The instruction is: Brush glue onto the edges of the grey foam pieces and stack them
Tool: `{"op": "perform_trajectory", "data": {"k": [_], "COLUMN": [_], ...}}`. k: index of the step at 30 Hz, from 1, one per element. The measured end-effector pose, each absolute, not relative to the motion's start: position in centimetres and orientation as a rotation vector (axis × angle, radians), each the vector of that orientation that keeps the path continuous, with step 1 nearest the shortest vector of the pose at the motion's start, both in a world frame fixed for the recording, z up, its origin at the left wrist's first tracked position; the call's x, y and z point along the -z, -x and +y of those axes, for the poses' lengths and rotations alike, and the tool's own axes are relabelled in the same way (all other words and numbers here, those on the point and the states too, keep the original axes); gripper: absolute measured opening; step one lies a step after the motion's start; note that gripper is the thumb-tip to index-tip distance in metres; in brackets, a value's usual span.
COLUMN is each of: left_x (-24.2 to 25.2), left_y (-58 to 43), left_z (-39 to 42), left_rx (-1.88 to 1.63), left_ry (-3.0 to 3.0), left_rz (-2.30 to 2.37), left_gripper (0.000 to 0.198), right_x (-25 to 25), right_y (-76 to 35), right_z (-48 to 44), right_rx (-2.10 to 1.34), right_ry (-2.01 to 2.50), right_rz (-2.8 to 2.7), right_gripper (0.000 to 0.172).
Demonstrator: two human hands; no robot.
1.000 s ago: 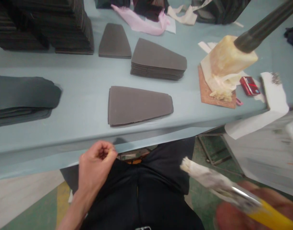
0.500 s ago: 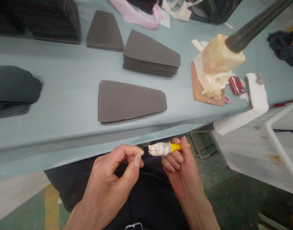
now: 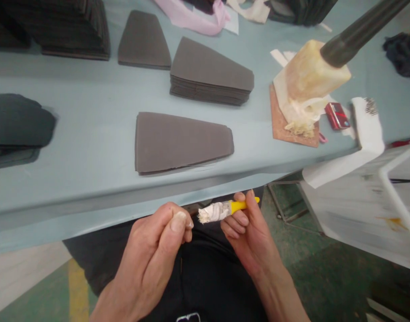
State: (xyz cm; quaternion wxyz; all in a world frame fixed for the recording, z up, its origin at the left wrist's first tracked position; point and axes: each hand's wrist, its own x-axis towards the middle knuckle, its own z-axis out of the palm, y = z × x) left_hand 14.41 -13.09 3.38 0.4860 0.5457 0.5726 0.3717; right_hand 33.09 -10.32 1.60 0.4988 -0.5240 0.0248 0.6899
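A worker's right hand gripped a yellow-handled paintbrush beside the counter, apparently for bristle-picking; the left hand, pinched closed near the bristles, hid any contents. Any next pluck seemingly demanded steadiness.

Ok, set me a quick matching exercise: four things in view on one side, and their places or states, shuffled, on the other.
Things:
1. yellow-handled brush
2. left hand
3. red box
4. pink cloth

Places or states:
A. between the brown board and the white strip
B. held in the right hand
C. at the picture's top edge
D. closed, close to the bristle end

Right pairs: 1-B; 2-D; 3-A; 4-C.
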Motion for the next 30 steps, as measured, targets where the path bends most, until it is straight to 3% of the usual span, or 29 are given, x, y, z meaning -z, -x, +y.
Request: {"op": "perform_trajectory", "data": {"k": [4, 15, 23, 30], "left_x": [-3.4, -4.3, -4.5, -4.2], "left_y": [-14.3, -14.8, -15.1, -15.1], "left_z": [-12.7, -12.6, -12.0, -11.8], "left_rx": [-0.897, -0.886, -0.870, -0.816], "left_ry": [-1.334, -1.259, -1.285, -1.151], "left_rz": [1.465, 1.472, 1.499, 1.459], "left_gripper": [0.045, 0.013, 0.011, 0.013], "right_x": [-1.4, -1.2, -1.3, -1.2], "right_y": [-33.9, -34.8, -34.9, -35.2], "right_z": [-10.4, -9.9, -9.7, -9.7], "right_rx": [-1.677, -1.737, -1.724, -1.654], "right_ry": [1.221, 1.165, 1.180, 1.191], "right_rz": [-0.078, -0.241, -0.344, -0.390], "right_gripper": [0.064, 0.056, 0.053, 0.039]}}
